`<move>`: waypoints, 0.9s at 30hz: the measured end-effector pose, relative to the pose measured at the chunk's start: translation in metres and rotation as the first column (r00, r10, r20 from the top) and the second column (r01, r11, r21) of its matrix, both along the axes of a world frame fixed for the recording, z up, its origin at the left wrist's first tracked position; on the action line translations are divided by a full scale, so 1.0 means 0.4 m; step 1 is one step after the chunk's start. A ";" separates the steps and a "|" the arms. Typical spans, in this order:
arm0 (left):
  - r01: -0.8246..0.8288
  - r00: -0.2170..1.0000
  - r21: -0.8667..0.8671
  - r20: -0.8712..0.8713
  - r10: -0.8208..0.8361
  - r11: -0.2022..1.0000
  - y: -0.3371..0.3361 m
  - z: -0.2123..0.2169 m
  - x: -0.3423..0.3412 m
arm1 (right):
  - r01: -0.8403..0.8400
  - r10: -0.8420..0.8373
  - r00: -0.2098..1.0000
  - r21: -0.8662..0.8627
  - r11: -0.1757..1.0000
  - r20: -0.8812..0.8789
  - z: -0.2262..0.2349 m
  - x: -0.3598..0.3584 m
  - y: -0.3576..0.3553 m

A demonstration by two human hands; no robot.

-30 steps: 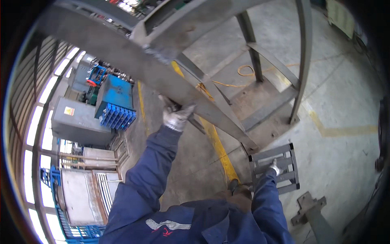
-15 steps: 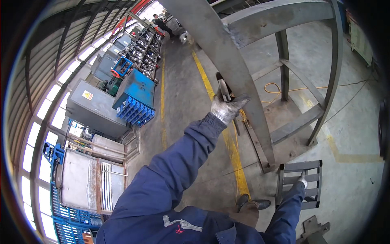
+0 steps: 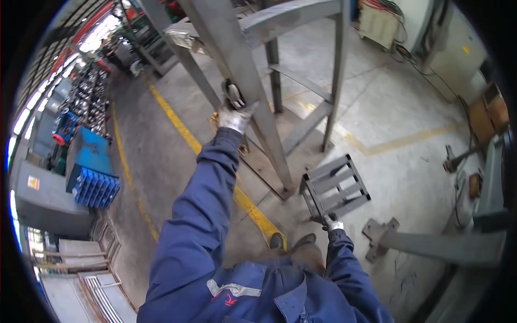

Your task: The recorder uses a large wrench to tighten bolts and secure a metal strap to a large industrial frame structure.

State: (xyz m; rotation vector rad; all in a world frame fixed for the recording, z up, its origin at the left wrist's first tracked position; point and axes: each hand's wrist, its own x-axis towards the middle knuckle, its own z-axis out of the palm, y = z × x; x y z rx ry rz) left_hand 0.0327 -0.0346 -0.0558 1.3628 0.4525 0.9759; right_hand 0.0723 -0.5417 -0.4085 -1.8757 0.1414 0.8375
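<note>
My left hand [image 3: 235,116], in a worn white glove, is raised and closed around a small dark tool [image 3: 232,96]. It presses the tool against a slanted grey steel beam [image 3: 243,64] of a large frame. The blue sleeve runs up to it from my chest. My right hand [image 3: 332,221], also gloved, hangs low at my side and grips the lower edge of a small grey metal slatted frame [image 3: 336,185], held above the concrete floor. My shoes [image 3: 293,240] show beneath it.
A yellow floor line [image 3: 177,126] runs past the frame's legs [image 3: 338,81]. Blue racks and a grey machine [image 3: 89,172] stand at the left. A grey steel bracket [image 3: 431,245] lies on the floor at the right. Cabinets and cables [image 3: 388,21] sit at the back right.
The view has swung, so the beam now stands steeper and more central. My left hand stays on the beam with the tool. My right hand still holds the slatted frame.
</note>
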 end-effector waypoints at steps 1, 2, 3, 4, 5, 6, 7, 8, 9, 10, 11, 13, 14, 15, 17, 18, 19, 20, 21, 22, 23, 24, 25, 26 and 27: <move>-0.064 0.980 0.185 -0.176 0.097 0.981 -0.011 -0.002 0.007 | 0.006 -0.009 0.994 -0.032 0.999 -0.113 0.057 -0.023 -0.041; -0.021 0.999 -0.019 -0.031 0.021 1.000 0.015 -0.011 0.018 | 0.038 -0.039 0.991 -0.010 0.999 -0.128 0.053 -0.023 -0.102; 0.034 0.991 -0.213 0.131 -0.006 0.976 0.042 -0.022 0.025 | 0.065 -0.061 0.988 0.019 0.998 -0.144 0.052 -0.010 -0.156; -0.041 0.998 -0.112 0.043 0.046 0.993 0.092 -0.059 0.005 | 0.034 -0.033 0.991 0.011 0.999 -0.131 0.074 0.025 -0.198; -0.064 0.998 -0.046 -0.009 0.064 0.997 0.078 -0.066 0.008 | 0.073 -0.066 0.990 0.055 0.996 -0.125 0.066 0.048 -0.247; -0.093 0.994 0.020 -0.057 0.094 0.995 0.064 -0.070 0.001 | 0.077 -0.068 0.992 0.078 0.994 -0.109 0.048 0.084 -0.295; -0.096 0.986 0.034 -0.131 0.100 0.995 0.000 -0.011 0.015 | 0.123 -0.115 0.988 0.077 0.989 -0.107 0.062 0.100 -0.330; -0.106 0.973 0.048 -0.200 0.113 0.993 -0.070 0.058 0.015 | 0.112 -0.106 0.990 0.061 0.992 -0.092 0.075 0.127 -0.368; -0.146 0.934 0.058 -0.322 0.157 0.988 -0.125 0.113 0.012 | 0.132 -0.124 0.988 0.079 0.988 -0.090 0.081 0.159 -0.403; -0.191 0.914 0.197 -0.322 0.248 0.962 -0.068 0.073 -0.017 | 0.120 -0.114 0.990 0.080 0.990 -0.084 0.100 0.201 -0.436; -0.234 0.885 0.332 -0.317 0.342 0.914 -0.013 0.035 -0.042 | 0.114 -0.107 0.991 0.081 0.990 -0.083 0.112 0.240 -0.470; -0.328 0.849 0.300 -0.321 0.418 0.896 0.046 0.063 -0.071 | 0.109 -0.105 0.993 0.070 0.992 -0.057 0.101 0.322 -0.553; -0.393 0.840 0.220 -0.309 0.446 0.893 0.072 0.105 -0.089 | 0.113 -0.107 0.990 0.067 0.991 -0.089 0.100 0.375 -0.593; -0.453 0.830 0.134 -0.298 0.472 0.881 0.087 0.152 -0.102 | 0.112 -0.100 0.987 0.088 0.990 -0.129 0.079 0.430 -0.634; -0.568 0.764 0.217 -0.221 0.606 0.794 -0.032 0.281 -0.018 | 0.094 -0.086 0.991 0.080 0.992 -0.104 0.092 0.518 -0.686; -0.612 0.735 0.223 -0.193 0.649 0.759 -0.073 0.343 0.019 | 0.082 -0.075 0.992 0.075 0.994 -0.099 0.088 0.565 -0.706; -0.652 0.711 0.172 -0.197 0.675 0.738 -0.084 0.398 0.001 | 0.058 -0.046 0.992 0.100 0.993 -0.121 0.096 0.614 -0.709; -0.565 0.797 0.120 -0.176 0.578 0.816 -0.025 0.400 -0.052 | 0.022 -0.006 0.992 0.122 0.992 -0.130 0.118 0.674 -0.703; -0.553 0.801 0.149 -0.174 0.572 0.820 0.008 0.400 -0.061 | -0.004 0.023 0.992 0.155 0.988 -0.121 0.134 0.748 -0.672; -0.562 0.781 0.209 -0.184 0.596 0.801 0.025 0.376 -0.036 | -0.098 0.118 0.990 0.227 0.969 -0.076 0.107 0.807 -0.664; -0.585 0.747 0.282 -0.179 0.640 0.761 0.025 0.361 -0.027 | -0.123 0.154 0.986 0.325 0.938 -0.071 0.084 0.875 -0.629; -0.601 0.716 0.348 -0.166 0.678 0.719 0.017 0.355 -0.016 | -0.209 0.225 0.973 0.227 0.951 -0.045 0.157 0.933 -0.564; -0.605 0.701 0.371 -0.171 0.692 0.705 -0.001 0.366 -0.003 | -0.234 0.253 0.967 0.271 0.934 -0.039 0.212 0.979 -0.524; -0.611 0.690 0.386 -0.170 0.704 0.691 -0.027 0.384 0.007 | -0.297 0.302 0.953 0.219 0.930 0.009 0.347 1.008 -0.467; -0.522 0.739 0.301 -0.309 0.599 0.798 -0.105 0.433 0.080 | -0.301 0.298 0.953 0.195 0.933 0.047 0.441 1.025 -0.443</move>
